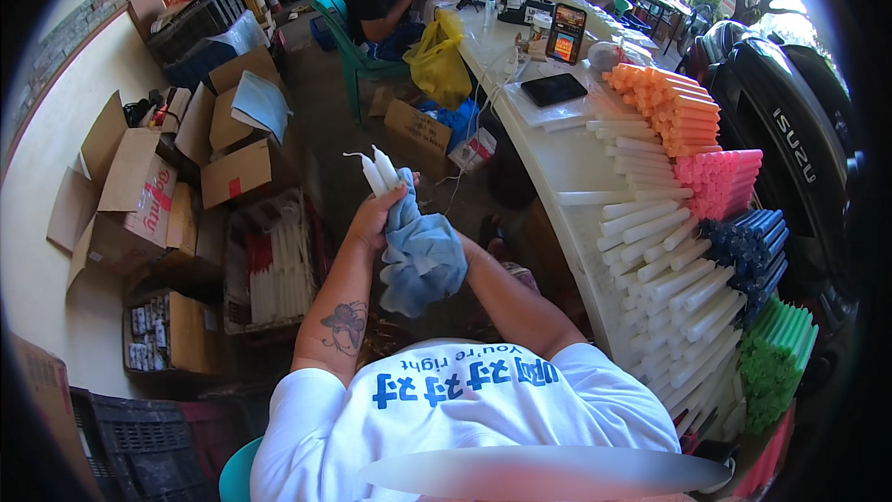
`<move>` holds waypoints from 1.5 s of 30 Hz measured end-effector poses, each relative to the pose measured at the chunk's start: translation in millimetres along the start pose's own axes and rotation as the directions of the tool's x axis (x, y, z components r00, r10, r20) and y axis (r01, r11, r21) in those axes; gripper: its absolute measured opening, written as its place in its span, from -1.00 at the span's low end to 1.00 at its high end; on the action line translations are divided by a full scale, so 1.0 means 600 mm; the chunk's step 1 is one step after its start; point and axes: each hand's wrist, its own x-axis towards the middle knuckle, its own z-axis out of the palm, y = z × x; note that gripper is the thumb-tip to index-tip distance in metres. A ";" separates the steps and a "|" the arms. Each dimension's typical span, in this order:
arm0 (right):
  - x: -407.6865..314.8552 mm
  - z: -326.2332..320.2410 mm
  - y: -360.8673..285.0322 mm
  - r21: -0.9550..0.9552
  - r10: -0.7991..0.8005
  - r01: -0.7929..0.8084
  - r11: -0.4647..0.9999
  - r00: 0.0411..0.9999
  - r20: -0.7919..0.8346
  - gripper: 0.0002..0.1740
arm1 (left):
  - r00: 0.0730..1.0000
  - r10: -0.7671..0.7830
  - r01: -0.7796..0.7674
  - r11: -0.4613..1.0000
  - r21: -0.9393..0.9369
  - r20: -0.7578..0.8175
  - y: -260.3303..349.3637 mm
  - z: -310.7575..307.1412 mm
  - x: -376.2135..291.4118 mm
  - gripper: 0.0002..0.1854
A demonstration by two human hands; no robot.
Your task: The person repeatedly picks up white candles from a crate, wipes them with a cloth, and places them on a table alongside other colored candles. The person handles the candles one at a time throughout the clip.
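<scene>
Two white taper candles (pixel 380 173) point up and away from me, wicks at their tips, one wick bent sideways. My left hand (pixel 371 222) grips them along their sides, thumb on top. A crumpled light blue cloth (pixel 425 251) wraps their lower part and hangs down. My right hand (pixel 463 242) is mostly hidden behind and inside this cloth, closed around it. To the right, a large pile of white candles (pixel 655 237) lies on the white table (pixel 557 153), with one single candle (pixel 592 198) sticking out towards me.
Stacked beyond the white pile are orange candles (pixel 669 108), pink candles (pixel 718 181), dark blue candles (pixel 749 258) and green candles (pixel 777 362). A crate (pixel 233 293) of white candles stands at left, near open cardboard boxes (pixel 136 188). A person (pixel 380 0) sits across, by a yellow bag (pixel 439 59).
</scene>
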 end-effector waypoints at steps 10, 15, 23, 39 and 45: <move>-0.001 0.028 -0.007 0.071 -0.199 0.255 0.964 0.876 -0.440 -0.71 | 0.874 0.343 -0.343 0.937 0.063 -0.344 -0.067 0.067 0.002 -0.74; -0.003 0.035 0.007 0.452 0.079 0.243 0.858 0.808 -0.584 -0.63 | 0.839 0.537 -0.285 0.577 0.765 -0.092 -0.126 0.108 -0.019 -0.61; -0.011 0.007 -0.021 0.159 0.039 0.051 0.986 0.855 -0.517 -0.63 | 0.867 0.488 -0.354 0.745 0.565 -0.100 -0.027 0.144 -0.007 -0.75; -0.080 -0.082 0.042 0.396 -0.252 0.261 0.880 0.965 -0.076 -0.67 | 0.556 -0.712 -0.308 0.302 0.902 0.428 -0.109 0.654 0.031 -0.70; -0.104 -0.083 0.001 0.352 -0.260 0.230 0.907 0.965 0.041 -0.65 | 0.608 -0.477 -0.508 0.383 0.772 0.636 -0.143 0.766 0.006 -0.20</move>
